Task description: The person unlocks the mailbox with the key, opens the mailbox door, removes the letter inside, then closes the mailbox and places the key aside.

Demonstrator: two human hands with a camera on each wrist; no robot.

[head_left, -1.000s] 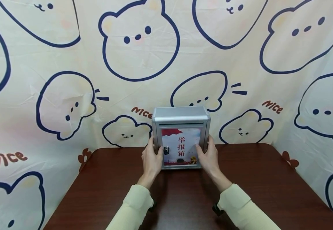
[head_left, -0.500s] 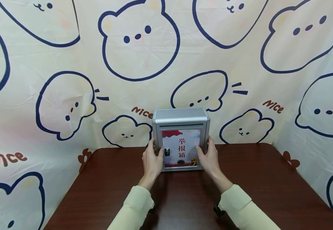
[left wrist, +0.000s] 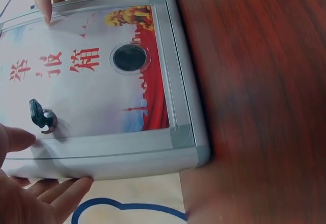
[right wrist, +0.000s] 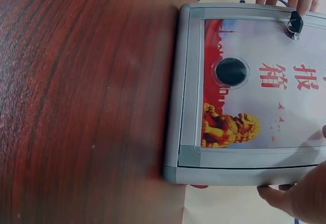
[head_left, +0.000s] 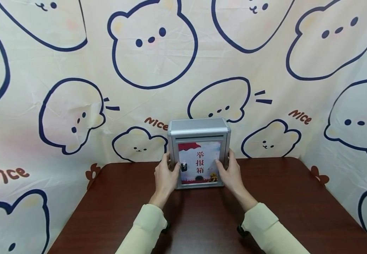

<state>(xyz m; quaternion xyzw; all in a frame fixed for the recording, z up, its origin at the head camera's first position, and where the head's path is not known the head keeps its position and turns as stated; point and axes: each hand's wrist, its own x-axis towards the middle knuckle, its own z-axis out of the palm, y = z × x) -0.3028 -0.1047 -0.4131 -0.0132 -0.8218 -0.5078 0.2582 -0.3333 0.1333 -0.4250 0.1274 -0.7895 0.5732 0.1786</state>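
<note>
A silver metal report box (head_left: pixel 199 137) with a slot near its top stands upright on the brown table. Its front panel carries red Chinese characters, a gold lion and a dark round window (left wrist: pixel 129 58). A small key with a black head (left wrist: pixel 38 114) sticks out of the lock on the panel's left side. My left hand (head_left: pixel 166 176) grips the box's left side, thumb on the front frame close to the key. On the opposite side my right hand (head_left: pixel 231 174) holds it, thumb on the front and fingers along the side wall.
The dark brown wooden table (head_left: pixel 123 201) extends around the box on both sides and toward me. Behind it hangs a cream cloth backdrop (head_left: pixel 151 106) with blue bear outlines, which also runs along the left and right.
Both hands keep their hold on the box. It shifts only very slightly, and the left hand and forearm move a little to the left.
</note>
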